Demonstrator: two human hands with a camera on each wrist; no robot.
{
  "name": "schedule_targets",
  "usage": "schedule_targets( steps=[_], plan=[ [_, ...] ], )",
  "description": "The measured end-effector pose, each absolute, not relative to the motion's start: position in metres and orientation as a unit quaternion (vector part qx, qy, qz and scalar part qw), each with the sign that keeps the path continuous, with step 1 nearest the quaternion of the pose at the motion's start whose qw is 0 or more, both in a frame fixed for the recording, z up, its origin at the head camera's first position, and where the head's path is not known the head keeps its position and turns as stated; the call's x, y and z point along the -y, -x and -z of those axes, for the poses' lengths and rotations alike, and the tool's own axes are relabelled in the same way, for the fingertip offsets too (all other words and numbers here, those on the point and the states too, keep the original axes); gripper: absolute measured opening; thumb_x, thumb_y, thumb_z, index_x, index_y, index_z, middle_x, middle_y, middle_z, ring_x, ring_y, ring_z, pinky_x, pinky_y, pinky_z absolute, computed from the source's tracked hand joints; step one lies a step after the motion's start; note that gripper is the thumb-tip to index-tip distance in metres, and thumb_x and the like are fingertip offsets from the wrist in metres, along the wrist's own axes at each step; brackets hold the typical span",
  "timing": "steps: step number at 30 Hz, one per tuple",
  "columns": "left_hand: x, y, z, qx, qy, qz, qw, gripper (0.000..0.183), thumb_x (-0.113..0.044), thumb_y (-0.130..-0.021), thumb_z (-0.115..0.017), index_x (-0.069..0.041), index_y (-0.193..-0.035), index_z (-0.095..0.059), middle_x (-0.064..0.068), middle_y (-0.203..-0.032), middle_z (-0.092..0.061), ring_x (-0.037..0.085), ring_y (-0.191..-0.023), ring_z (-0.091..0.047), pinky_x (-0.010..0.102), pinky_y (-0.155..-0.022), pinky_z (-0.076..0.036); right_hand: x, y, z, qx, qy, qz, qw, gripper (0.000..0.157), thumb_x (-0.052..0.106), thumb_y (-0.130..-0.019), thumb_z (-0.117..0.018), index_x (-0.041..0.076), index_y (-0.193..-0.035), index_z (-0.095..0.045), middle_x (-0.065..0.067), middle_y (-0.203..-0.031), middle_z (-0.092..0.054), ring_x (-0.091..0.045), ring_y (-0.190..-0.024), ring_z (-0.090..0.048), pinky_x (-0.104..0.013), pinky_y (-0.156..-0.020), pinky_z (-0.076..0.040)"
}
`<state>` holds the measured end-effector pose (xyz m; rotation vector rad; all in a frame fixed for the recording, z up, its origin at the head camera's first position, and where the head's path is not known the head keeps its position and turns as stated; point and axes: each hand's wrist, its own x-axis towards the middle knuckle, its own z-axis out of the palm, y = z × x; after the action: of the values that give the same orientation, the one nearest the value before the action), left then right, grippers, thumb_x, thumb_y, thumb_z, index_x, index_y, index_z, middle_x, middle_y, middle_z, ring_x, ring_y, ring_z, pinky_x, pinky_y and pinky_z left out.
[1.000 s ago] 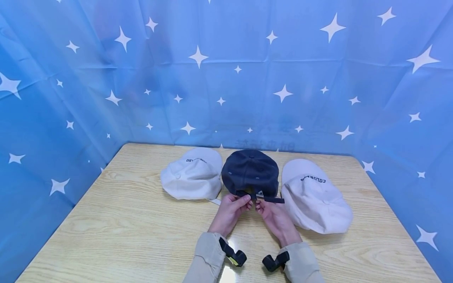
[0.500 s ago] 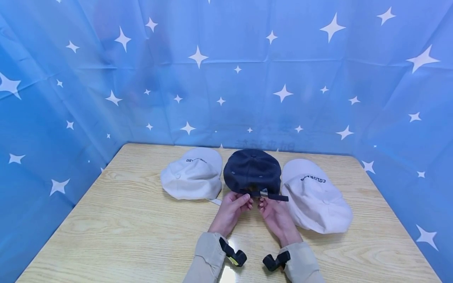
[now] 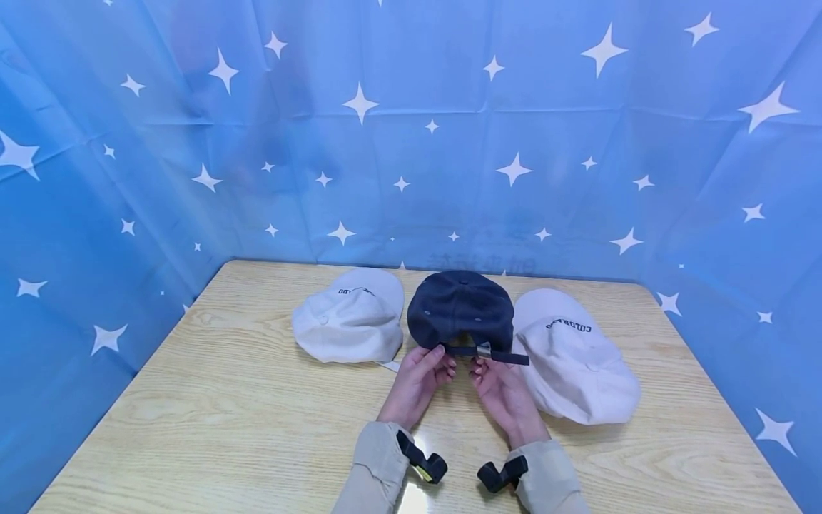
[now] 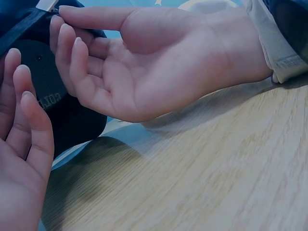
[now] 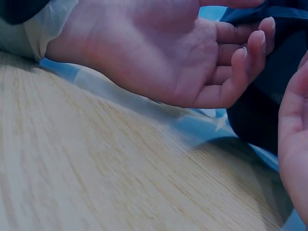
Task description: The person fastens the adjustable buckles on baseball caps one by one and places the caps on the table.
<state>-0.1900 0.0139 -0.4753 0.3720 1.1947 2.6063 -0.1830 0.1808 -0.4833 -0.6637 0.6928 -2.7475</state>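
A navy cap (image 3: 459, 303) sits at the far middle of the table, its back facing me. A dark strap (image 3: 462, 350) crosses its rear opening, with a metal buckle (image 3: 484, 350) and a loose end sticking out to the right. My left hand (image 3: 416, 378) pinches the strap's left part by the cap's edge, thumb on top. My right hand (image 3: 504, 396) pinches the strap at the buckle from below, palm up. In the left wrist view, the right hand (image 4: 144, 62) has thumb and forefinger at the buckle, other fingers loosely bent. The left fingertips are partly hidden in the wrist views.
A white cap (image 3: 349, 321) lies left of the navy one, its strap end poking out. Another white cap (image 3: 574, 364) with dark lettering lies to the right, close to my right hand. Behind the wooden table (image 3: 212, 400) hangs a blue curtain (image 3: 411, 143) with white stars.
The buckle and the strap's loose end have shifted right with my right fingers. The navy cap has edged slightly right, and more strap shows between my hands. The white caps stay put.
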Motion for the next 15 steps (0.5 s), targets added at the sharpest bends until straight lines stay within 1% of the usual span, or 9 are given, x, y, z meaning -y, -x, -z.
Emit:
schedule_targets(
  steps=[6, 10, 15],
  plan=[
    [-0.0137, 0.1904, 0.4753, -0.407, -0.121, -0.898, 0.114, 0.014, -0.022, -0.088, -0.056, -0.012, -0.079, -0.061, 0.002, -0.076, -0.061, 0.013, -0.068, -0.055, 0.026, -0.065, -0.046, -0.1814, 0.185, 0.4847, -0.21, 0.231, 0.944, 0.11, 0.031, -0.005, -0.094, -0.028, 0.005, -0.096, -0.058, -0.008, -0.091, -0.06, -0.017, -0.082, -0.053, -0.026, -0.072, -0.042],
    [-0.0136, 0.1896, 0.4744, -0.406, -0.117, -0.9, 0.112, 0.015, -0.022, -0.087, -0.057, -0.013, -0.078, -0.063, 0.001, -0.075, -0.061, 0.013, -0.069, -0.055, 0.026, -0.065, -0.045, -0.1815, 0.1851, 0.4855, -0.209, 0.229, 0.945, 0.106, 0.029, -0.005, -0.094, -0.031, 0.005, -0.097, -0.058, -0.008, -0.091, -0.06, -0.017, -0.081, -0.053, -0.026, -0.072, -0.042],
    [-0.0134, 0.1893, 0.474, -0.406, -0.115, -0.9, 0.11, 0.014, -0.019, -0.086, -0.058, -0.012, -0.076, -0.064, 0.002, -0.075, -0.062, 0.013, -0.07, -0.055, 0.025, -0.066, -0.046, -0.181, 0.1846, 0.4853, -0.209, 0.227, 0.946, 0.105, 0.029, -0.006, -0.093, -0.03, 0.006, -0.096, -0.057, -0.009, -0.09, -0.06, -0.018, -0.081, -0.053, -0.026, -0.071, -0.042]
  ],
)
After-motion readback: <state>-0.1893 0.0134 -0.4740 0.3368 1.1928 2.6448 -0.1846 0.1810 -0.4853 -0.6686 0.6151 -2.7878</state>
